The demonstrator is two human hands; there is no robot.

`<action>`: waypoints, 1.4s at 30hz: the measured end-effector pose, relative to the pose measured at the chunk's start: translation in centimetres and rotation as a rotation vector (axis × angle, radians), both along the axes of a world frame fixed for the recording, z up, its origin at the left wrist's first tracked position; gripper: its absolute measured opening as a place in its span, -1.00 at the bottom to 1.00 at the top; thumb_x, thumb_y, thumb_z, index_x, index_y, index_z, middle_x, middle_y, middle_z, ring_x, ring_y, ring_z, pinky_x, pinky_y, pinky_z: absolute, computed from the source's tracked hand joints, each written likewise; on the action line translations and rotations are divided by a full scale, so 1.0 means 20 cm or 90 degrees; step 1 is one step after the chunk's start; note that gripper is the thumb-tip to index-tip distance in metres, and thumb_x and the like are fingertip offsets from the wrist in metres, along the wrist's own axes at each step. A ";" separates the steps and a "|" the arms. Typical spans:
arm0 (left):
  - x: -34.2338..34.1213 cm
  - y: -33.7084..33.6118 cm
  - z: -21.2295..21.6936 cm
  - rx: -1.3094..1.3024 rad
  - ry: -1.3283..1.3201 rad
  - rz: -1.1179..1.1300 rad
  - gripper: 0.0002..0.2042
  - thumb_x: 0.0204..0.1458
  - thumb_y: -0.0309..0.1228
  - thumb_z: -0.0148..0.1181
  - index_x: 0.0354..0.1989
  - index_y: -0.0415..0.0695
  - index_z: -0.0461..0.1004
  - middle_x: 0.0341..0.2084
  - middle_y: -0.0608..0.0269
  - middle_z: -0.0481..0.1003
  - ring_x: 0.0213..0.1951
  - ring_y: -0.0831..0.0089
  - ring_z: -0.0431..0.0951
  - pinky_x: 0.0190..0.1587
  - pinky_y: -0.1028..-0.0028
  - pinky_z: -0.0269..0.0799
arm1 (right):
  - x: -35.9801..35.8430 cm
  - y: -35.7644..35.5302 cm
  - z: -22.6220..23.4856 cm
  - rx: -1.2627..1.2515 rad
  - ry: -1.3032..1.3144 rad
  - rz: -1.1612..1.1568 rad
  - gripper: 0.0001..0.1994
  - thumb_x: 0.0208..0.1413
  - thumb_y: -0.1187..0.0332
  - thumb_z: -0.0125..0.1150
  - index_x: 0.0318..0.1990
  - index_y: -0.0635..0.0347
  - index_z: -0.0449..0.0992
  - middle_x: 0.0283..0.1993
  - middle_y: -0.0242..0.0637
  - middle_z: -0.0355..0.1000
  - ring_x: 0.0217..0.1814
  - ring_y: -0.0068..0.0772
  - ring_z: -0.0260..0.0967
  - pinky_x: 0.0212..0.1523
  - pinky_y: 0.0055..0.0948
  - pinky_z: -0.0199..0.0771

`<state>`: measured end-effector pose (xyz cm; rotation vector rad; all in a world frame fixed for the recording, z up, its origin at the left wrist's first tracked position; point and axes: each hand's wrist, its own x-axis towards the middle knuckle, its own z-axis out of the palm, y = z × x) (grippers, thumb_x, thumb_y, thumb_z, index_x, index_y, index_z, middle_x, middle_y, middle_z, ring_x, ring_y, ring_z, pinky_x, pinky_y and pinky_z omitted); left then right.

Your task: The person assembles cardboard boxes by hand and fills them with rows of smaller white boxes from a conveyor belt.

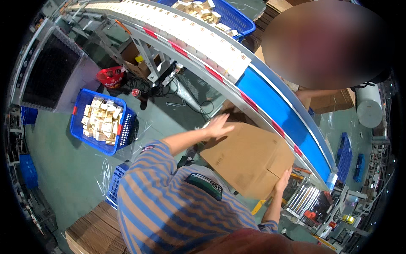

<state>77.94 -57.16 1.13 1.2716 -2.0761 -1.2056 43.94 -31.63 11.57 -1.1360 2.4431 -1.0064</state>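
Note:
A brown cardboard box (243, 158) is in front of my body, beside the near rail of the conveyor. My right hand (282, 182) grips its right edge, the fingers partly hidden behind the board. Against its upper left edge rests my left hand (219, 127), with thumb and fingers spread. A seam and a slit show on the face of the box. Beyond it runs the conveyor's blue belt (277, 112), which carries rows of small pale boxes (198, 38) on its upper left stretch.
On the floor to the left, a blue basket (75, 120) holds small cartons, near a red bucket (111, 77). Flattened cardboard (95, 228) is stacked at lower left. Across the conveyor are another blue basket (243, 23) and a person (321, 46). Metal rollers (304, 194) are at right.

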 end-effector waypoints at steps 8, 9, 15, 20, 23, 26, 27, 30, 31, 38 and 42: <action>0.03 0.40 0.32 0.674 0.414 -0.142 -0.61 0.07 -0.36 0.16 0.06 -0.24 0.37 -0.11 0.20 0.48 -0.09 0.43 0.47 0.00 0.40 0.37 | 0.00 0.18 0.27 -0.163 -0.747 -0.113 -0.37 0.22 -0.16 -0.26 0.16 0.24 0.27 0.12 -0.23 0.32 0.14 -0.28 0.27 0.11 -0.29 0.28; 0.04 0.38 0.51 0.581 0.389 -0.205 -0.64 0.07 -0.37 0.16 0.03 -0.23 0.39 -0.16 0.21 0.50 -0.14 0.44 0.50 -0.05 0.40 0.40 | -0.07 0.23 0.14 -0.148 -0.786 -0.049 -0.36 0.21 -0.18 -0.24 0.12 0.24 0.30 0.08 -0.24 0.35 0.10 -0.31 0.30 0.08 -0.31 0.31; 0.02 0.57 1.17 -0.086 -0.352 -0.592 -0.73 -0.04 -0.27 0.18 -0.26 -0.22 0.50 -0.42 0.02 0.55 -0.32 0.10 0.56 -0.25 0.25 0.46 | 0.45 0.21 -0.67 0.025 -0.979 -0.312 -0.42 0.02 -0.26 0.05 -0.27 0.19 0.40 -0.62 -0.40 0.20 -0.58 -0.45 0.14 -0.53 -0.49 0.20; 0.07 0.81 0.72 -0.268 -0.499 -0.549 -0.83 -0.26 -0.37 0.19 -0.42 -0.06 0.52 -0.56 0.12 0.53 -0.45 0.14 0.57 -0.45 0.18 0.44 | 0.43 0.15 -1.34 -0.140 -0.944 -0.242 -0.54 0.12 -0.16 -0.01 -0.18 0.07 0.42 -0.45 -0.42 0.33 -0.47 -0.47 0.27 -0.47 -0.44 0.31; 0.13 0.85 0.68 -0.289 -0.545 -0.484 -0.84 -0.25 -0.40 0.17 -0.41 -0.07 0.50 -0.58 0.14 0.53 -0.47 0.16 0.57 -0.49 0.18 0.43 | 0.37 -0.12 -0.54 -0.059 -0.735 -0.055 -0.58 0.19 -0.11 -0.06 -0.19 0.06 0.46 -0.44 -0.54 0.39 -0.46 -0.49 0.33 -0.47 -0.44 0.35; 0.01 0.88 0.79 -0.268 -0.525 -0.474 -0.71 -0.15 -0.27 0.18 -0.25 -0.13 0.48 -0.54 0.12 0.53 -0.38 0.14 0.56 -0.39 0.17 0.45 | 0.47 -0.25 0.09 -0.067 -0.433 0.130 -0.31 0.09 -0.09 0.09 0.19 0.32 0.24 0.10 0.03 0.36 0.15 -0.16 0.32 0.12 -0.29 0.26; -0.05 0.89 0.85 -0.269 -0.445 -0.438 -0.60 -0.10 -0.16 0.16 -0.13 -0.14 0.43 -0.41 0.04 0.52 -0.26 0.10 0.53 -0.27 0.15 0.43 | 0.51 -0.28 0.18 -0.085 -0.208 0.173 -0.27 0.06 -0.07 0.13 0.20 0.38 0.20 0.12 0.07 0.34 0.19 -0.12 0.30 0.13 -0.27 0.25; -0.12 0.78 0.85 -0.521 -0.230 -0.271 -0.28 -0.14 0.16 0.12 0.09 -0.14 0.27 -0.04 -0.05 0.39 0.08 0.08 0.34 0.02 0.02 0.23 | 0.55 -0.36 0.04 0.051 -0.095 0.177 -0.35 0.00 0.10 0.19 0.21 0.23 0.21 0.05 0.14 0.36 0.11 0.10 0.31 0.12 -0.16 0.27; -0.13 0.68 0.91 -0.497 -0.332 -0.244 -0.26 -0.15 0.17 0.13 0.12 -0.12 0.26 0.10 -0.03 0.25 0.19 0.05 0.18 0.11 -0.09 0.06 | 0.55 -0.37 0.03 0.125 -0.088 0.173 -0.37 0.00 0.13 0.17 0.22 0.17 0.21 0.03 0.12 0.38 0.09 0.11 0.32 0.11 -0.14 0.28; 0.53 0.10 0.67 -0.419 -0.666 -0.116 -0.03 -0.26 0.14 0.28 0.30 -0.15 0.04 0.33 -0.02 -0.08 0.37 0.11 -0.17 0.27 -0.05 -0.13 | 0.20 -0.30 -0.35 0.035 -0.612 0.148 -0.73 0.04 0.42 0.21 -0.10 0.33 0.50 -0.18 -0.18 0.51 -0.23 -0.41 0.43 -0.18 -0.41 0.41; 0.63 -0.14 0.54 -0.448 -0.532 -0.123 -0.06 -0.24 0.16 0.24 0.27 -0.19 0.07 0.32 -0.07 -0.08 0.36 0.04 -0.15 0.29 0.05 -0.10 | 0.28 -0.24 -0.61 0.021 -0.725 -0.009 -0.75 0.06 0.30 0.25 -0.18 0.27 0.50 -0.24 -0.26 0.51 -0.23 -0.44 0.42 -0.21 -0.42 0.42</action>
